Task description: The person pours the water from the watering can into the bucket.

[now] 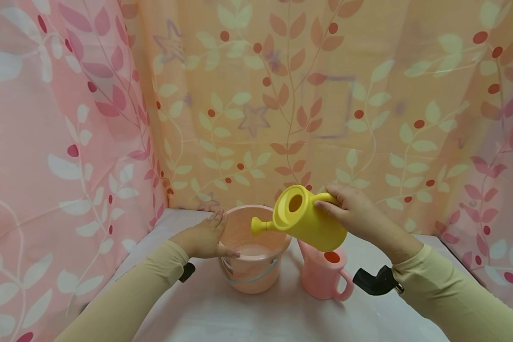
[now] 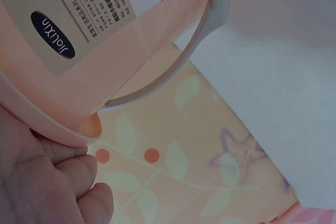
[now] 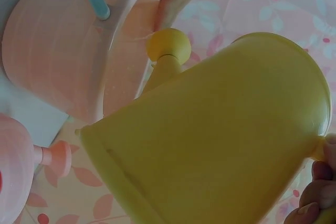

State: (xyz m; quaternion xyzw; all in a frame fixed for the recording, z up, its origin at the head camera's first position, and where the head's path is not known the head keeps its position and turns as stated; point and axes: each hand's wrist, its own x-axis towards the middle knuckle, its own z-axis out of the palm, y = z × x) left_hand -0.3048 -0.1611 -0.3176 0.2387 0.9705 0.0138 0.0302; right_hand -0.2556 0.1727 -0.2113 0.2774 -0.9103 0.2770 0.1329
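Note:
My right hand [image 1: 356, 209] grips the handle of a yellow watering can [image 1: 312, 225], tilted so its spout points left over the bucket's mouth. In the right wrist view, thin pale streaks, perhaps water, show by the can's round sprinkler head [image 3: 169, 45]. The peach plastic bucket [image 1: 256, 275] stands upright on the white surface, its pale blue handle hanging down in front. My left hand [image 1: 203, 235] holds the bucket's left rim, thumb over the near edge. In the left wrist view, the fingers [image 2: 79, 171] curl at the rim, beside a printed label [image 2: 79, 19].
A pink watering can [image 1: 322, 275] stands right of the bucket, below the yellow one, its handle toward the right. Leaf-patterned curtains [image 1: 248, 95] enclose the white tabletop [image 1: 282, 318] at the back and both sides. Black wrist mounts [image 1: 376, 280] show at both sleeves.

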